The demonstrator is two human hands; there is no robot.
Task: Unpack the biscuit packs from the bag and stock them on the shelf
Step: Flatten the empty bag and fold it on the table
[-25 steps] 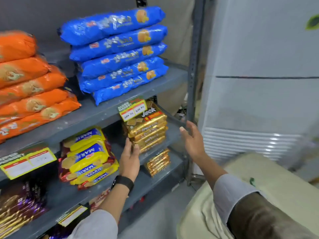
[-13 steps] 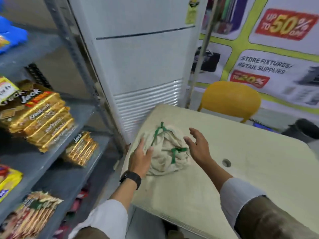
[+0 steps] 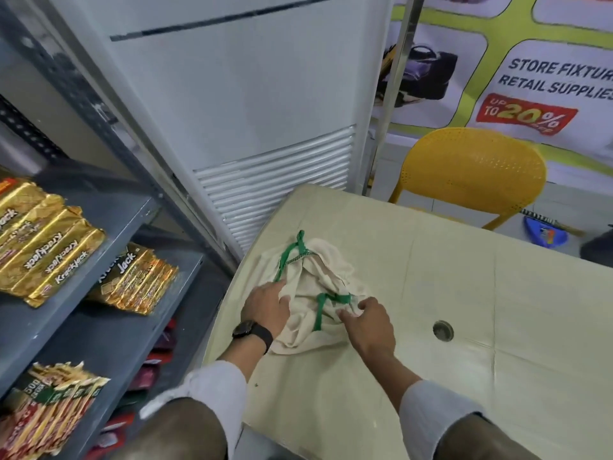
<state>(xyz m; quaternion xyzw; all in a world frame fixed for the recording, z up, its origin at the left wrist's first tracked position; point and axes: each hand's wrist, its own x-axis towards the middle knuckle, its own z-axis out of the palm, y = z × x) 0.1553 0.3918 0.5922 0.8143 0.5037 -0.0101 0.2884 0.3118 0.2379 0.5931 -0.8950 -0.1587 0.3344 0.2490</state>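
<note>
A crumpled cream cloth bag with green handles lies on the near left corner of a pale table. My left hand, with a black watch on the wrist, grips the bag's left side. My right hand pinches the cloth next to the lower green handle. What is inside the bag is hidden. On the grey shelf at the left lie golden biscuit packs, with a smaller golden stack one level lower.
A white floor-standing unit with a louvred grille stands behind the table. A yellow chair stands at the table's far side before a poster wall. More packs stand on the lowest shelf. The table has a round hole.
My view swung from the shelf to the table. Both hands left the shelf, came down over the bag, and now have closed on its cloth.
</note>
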